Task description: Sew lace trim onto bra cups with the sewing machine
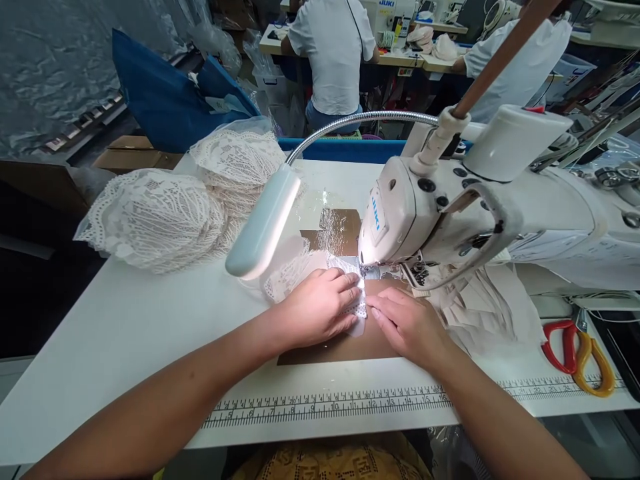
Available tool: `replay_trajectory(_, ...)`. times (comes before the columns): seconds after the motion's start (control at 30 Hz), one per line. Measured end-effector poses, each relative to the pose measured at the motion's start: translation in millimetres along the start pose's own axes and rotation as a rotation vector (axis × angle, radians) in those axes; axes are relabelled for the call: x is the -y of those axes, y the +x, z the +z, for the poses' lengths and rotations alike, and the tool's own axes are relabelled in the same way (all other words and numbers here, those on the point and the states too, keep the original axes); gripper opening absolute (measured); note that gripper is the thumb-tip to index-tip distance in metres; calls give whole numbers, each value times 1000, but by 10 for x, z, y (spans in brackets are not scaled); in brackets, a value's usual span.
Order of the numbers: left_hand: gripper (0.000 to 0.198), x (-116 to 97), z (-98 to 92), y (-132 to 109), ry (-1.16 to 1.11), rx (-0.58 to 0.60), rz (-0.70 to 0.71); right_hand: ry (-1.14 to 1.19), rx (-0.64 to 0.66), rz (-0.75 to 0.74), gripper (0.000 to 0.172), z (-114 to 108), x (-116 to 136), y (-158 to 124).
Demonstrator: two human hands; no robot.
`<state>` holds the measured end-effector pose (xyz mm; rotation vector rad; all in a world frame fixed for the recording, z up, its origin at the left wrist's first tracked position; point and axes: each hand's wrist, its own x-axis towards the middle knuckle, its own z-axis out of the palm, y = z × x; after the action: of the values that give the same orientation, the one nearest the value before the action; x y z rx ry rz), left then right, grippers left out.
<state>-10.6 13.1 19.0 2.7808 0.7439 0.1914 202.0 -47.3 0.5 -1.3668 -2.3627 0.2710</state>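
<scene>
The white worktable was spread beneath everything, and with the presser foot taken as the clock's centre, the three o'clock side was filled by the white JUKI sewing machine. By its head, the way in from that side was blocked. Between nine and ten o'clock, a stack of cream lace pieces was heaped. Pale fabric strips were bunched at three o'clock, and a brown sheet was laid under the work toward six o'clock. At ten o'clock the lamp was hung low, so that lifting on that side was judged to be hampered.

The left hand was set between seven and eight o'clock, its fingers unclenched and laid over the lace. The right hand was placed between four and five o'clock, its thumb and forefinger brought together at the edge; whether cloth was pinched could not be told.

The lace piece was stretched from nine o'clock to the presser foot, partly covered by the left hand. It was judged light, limp and easily snagged, best held flat by the fingertips along its denser border. Between three and four o'clock, red-and-yellow-handled scissors were laid, well apart.
</scene>
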Motion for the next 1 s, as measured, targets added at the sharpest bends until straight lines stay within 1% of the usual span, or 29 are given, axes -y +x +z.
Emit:
replay_trajectory(0.23, 40, -14, 6, 1, 6, -8, -7, 20, 26, -62, 25, 32, 2, -20)
replay_trajectory(0.3, 41, 5, -26, -13, -15, -8, 1, 19, 31, -62, 24, 36, -1, -21)
replay_trajectory(0.37, 42, 42, -85, -31, -40, -34, -8, 15, 25, -65, 23, 41, -7, -21)
replay_trajectory(0.43, 41, 94, -161, -45, -46, -109, -62, 16, 20, -68, 22, 47, -15, -17)
replay_trajectory(0.53, 41, 190, -250, -45, -16, -261, -221, 31, 24, -56, 22, 44, -19, -2)
replay_trajectory(0.6, 46, 259, -264, -40, -33, -290, -334, 44, 35, -43, 23, 11, -4, 14)
replay_trajectory(0.7, 51, 362, -220, -54, -175, -214, -477, 45, 58, -18, 28, -127, 59, 30)
replay_trajectory(0.8, 47, 459, -154, -110, -399, -162, -563, -3, 103, 26, 32, -370, 154, -11)
replay_trajectory(0.9, 39, 529, -128, -178, -641, -129, -548, -99, 154, 74, 31, -601, 206, -184)
replay_trajectory(0.97, 33, 547, -148, -213, -795, -101, -528, -176, 181, 93, 27, -670, 181, -386)
replay_trajectory(1.0, 30, 545, -167, -228, -864, -90, -521, -223, 184, 102, 25, -668, 150, -506)
